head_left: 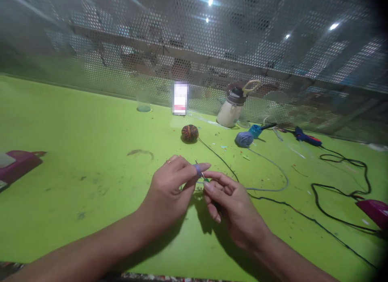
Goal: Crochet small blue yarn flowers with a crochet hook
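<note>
Blue-violet yarn is wrapped round the index finger of my left hand, whose other fingers are curled in. My right hand pinches a slim crochet hook with a green grip between thumb and fingertips. The hook's metal shaft passes by the wrapped yarn, and its tip shows just beyond the finger. A strand runs from there to the right and curves back to a blue yarn ball. Whether the hook has caught a loop is too small to tell.
On the green table lie a multicoloured yarn ball, a blue pot, a glue gun with a black cord and a bottle. A lit screen leans against the mesh panel. Purple objects sit at both sides.
</note>
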A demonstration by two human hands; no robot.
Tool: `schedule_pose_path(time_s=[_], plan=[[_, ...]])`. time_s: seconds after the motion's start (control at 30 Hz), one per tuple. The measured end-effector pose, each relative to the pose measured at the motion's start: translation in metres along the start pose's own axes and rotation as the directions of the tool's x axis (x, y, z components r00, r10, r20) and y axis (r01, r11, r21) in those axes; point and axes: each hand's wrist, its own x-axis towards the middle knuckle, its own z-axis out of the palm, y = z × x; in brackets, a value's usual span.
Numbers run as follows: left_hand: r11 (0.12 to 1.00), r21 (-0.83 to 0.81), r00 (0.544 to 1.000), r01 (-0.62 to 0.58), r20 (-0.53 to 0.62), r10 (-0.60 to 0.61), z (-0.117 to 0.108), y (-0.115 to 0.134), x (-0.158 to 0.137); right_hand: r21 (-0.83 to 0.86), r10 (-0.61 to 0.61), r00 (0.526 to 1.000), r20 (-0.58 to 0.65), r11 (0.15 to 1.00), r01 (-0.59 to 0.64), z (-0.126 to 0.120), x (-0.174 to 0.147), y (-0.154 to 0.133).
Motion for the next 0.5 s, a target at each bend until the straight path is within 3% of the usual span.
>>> schedule_pose_path(time_s=[0.07,0.13,0.23,0.37,0.5], plan=[[0.914,-0.279,0.955,0.294,0.053,-0.292,-0.003,0.005,0.003,0.013,-0.045,0.999,-0.009,0.999,0.045,0.0,-0.001,0.002],[0.721,-0.475,0.86,0.504,0.196,-0.471,-0.008,0.008,0.007,-0.04,-0.08,0.997,-0.013,0.996,0.08,-0.001,-0.002,0.002],[0.6,-0.522,0.794,0.607,0.36,-0.49,-0.017,0.005,0.012,-0.166,-0.135,0.991,-0.004,0.977,0.133,-0.005,-0.003,-0.003],[0.596,-0.46,0.746,0.659,0.499,-0.44,-0.025,-0.002,0.016,-0.304,-0.202,0.979,-0.005,0.933,0.191,-0.01,-0.006,-0.008],[0.574,-0.442,0.716,0.689,0.54,-0.443,-0.027,-0.003,0.02,-0.394,-0.22,0.975,0.022,0.895,0.211,-0.012,-0.008,-0.01]])
